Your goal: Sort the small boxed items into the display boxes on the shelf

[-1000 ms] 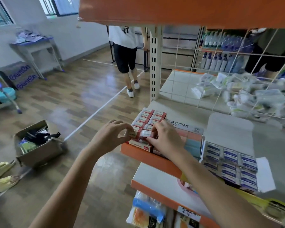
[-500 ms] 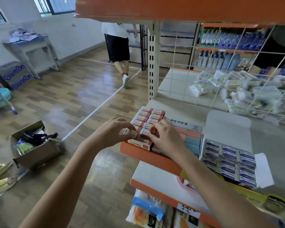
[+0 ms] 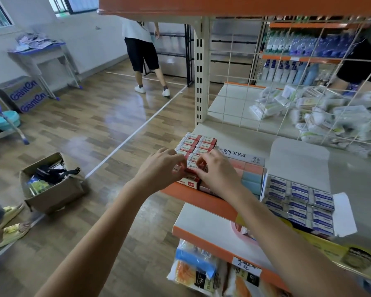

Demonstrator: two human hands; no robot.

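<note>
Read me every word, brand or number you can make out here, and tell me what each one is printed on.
"로버 지우개": raised lid of the pastel eraser display box.
"2B": small red-and-white boxes in the red display box.
"GanCn", roughly, twice: cardboard carton on the floor.
Blue-and-white boxes: print too small to read.
Handwritten price tag on the lower shelf edge: illegible.

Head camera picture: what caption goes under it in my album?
Both hands tuck small red-and-white boxes into a red display box on the orange shelf.
</note>
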